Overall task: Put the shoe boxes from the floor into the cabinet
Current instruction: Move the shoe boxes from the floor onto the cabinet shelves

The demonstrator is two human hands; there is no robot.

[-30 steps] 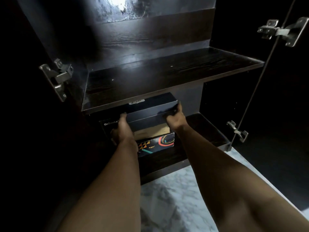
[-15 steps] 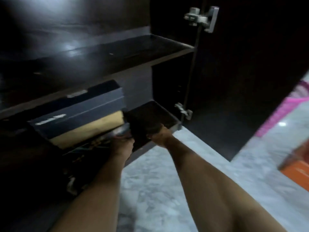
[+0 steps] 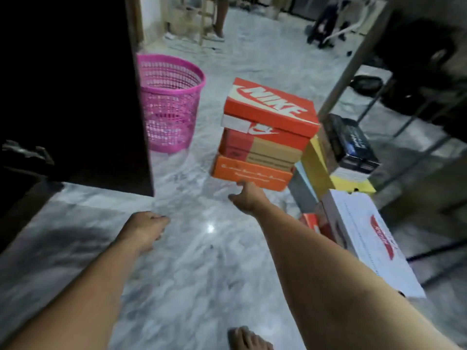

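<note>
Your right hand (image 3: 246,197) is extended toward the near lower edge of a stack of shoe boxes, fingers loosely spread and gripping nothing; whether the fingertips touch the bottom box cannot be told through the blur. Your left hand (image 3: 145,229) hangs over the marble floor (image 3: 202,269), fingers curled loosely inward, empty. The stack stands on the floor just beyond your right hand and consists of three boxes: an orange bottom box (image 3: 251,173) with pale lettering on its near face, a middle box (image 3: 262,149) part red and part plain brown card, and a top orange Nike box (image 3: 271,107) with a large white logo on its lid and a white label on its near end, sitting slightly askew on the one below. To the right of the stack stand further boxes: a dark box (image 3: 350,142) resting on a yellow box (image 3: 328,173), and nearer to you a white box (image 3: 366,238) with red script. The dark cabinet door (image 3: 75,92) fills the left of the scene, well apart from the stack. A pink mesh basket (image 3: 168,102) stands on the floor between the door and the stack. A bare foot (image 3: 249,338) shows at the near edge.
</note>
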